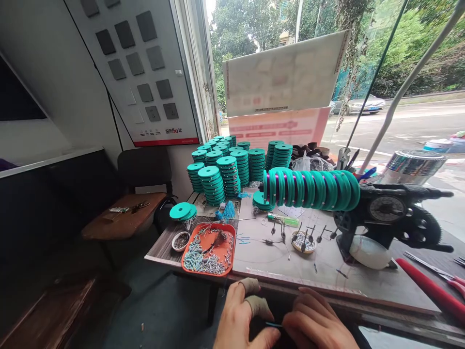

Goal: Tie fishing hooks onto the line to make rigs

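Note:
My left hand (242,317) and my right hand (315,322) are together at the bottom edge, just below the front rim of the table (327,271). Both are closed in a pinch on a thin dark wire-like piece (273,324) stretched between them. Two fingertips of the left hand wear cloth sleeves. Straight ahead, a row of teal spools (311,188) wound with purple line sits on the shaft of a black winding machine (392,218). An orange tray (229,261) of small metal parts lies on the table's left front.
Stacks of teal spools (232,169) fill the table's back. A small white bowl (304,242) of beads, loose hooks, a green tube (283,219), red-handled scissors (432,286) and a metal can (414,167) lie around. A chair and wooden side table (123,220) stand left.

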{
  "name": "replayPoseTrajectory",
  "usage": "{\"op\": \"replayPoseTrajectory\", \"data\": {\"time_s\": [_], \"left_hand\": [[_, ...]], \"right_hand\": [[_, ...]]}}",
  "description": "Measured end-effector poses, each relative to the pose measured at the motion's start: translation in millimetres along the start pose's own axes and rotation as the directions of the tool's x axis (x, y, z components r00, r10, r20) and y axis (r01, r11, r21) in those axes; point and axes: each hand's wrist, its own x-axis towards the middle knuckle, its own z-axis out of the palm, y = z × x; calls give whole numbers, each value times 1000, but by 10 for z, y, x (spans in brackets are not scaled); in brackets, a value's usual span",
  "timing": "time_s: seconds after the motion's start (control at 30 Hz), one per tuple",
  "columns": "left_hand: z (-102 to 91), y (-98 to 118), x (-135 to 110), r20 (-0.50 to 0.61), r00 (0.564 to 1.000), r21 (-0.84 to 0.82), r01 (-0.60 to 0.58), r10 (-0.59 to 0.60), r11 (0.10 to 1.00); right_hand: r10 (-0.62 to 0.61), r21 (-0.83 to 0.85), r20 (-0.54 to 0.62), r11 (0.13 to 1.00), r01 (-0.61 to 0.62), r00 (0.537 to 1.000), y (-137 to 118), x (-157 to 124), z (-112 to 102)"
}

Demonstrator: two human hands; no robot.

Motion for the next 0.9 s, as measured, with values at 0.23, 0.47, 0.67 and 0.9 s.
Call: {"op": "replayPoseTrajectory", "data": {"time_s": [0.23,0.47,0.67,0.9], "left_hand": [[-13,129,1,-11,999,19,-51,51,999],[-34,7,-29,-29,999,-60,-16,14,998],[-84,-78,-81,-123,989,-57,-92,85,994],[-139,-41,-109,-153,986,-81,-73,60,994]], "right_hand": [[7,10,39,1000,-7,999,21,-98,86],[-2,38,-20,999,3,1000,39,-66,10],[-35,37,18,999,35,999,42,-53,30],[-36,13,-3,999,36,999,-66,73,76]]}}
